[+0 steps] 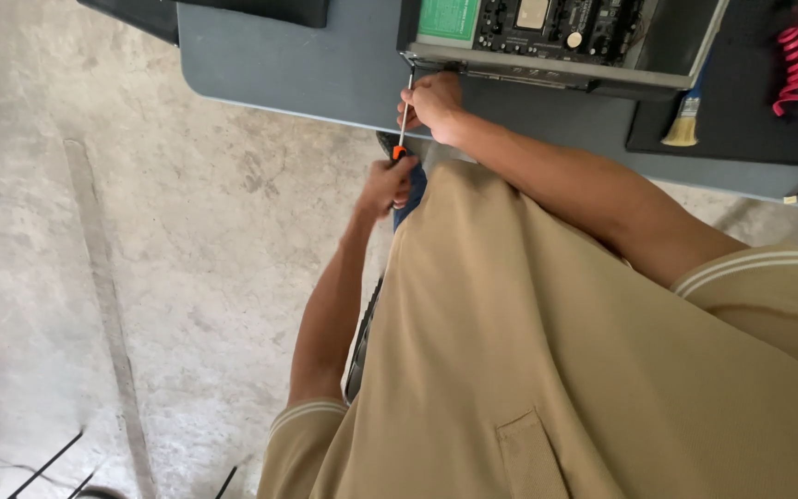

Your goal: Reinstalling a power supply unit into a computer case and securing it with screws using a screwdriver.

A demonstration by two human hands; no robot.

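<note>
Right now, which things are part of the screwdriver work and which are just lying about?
In use:
- screwdriver, orange-collared, shaft running up to the case's edge
- left hand, grip on the handle
- right hand, steadying the shaft near the tip
- open computer case on the grey table

Lying about:
- paintbrush
- coiled red cable
- black mat

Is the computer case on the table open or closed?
Open: the computer case shows its circuit board uncovered, with no side panel over it.
</note>
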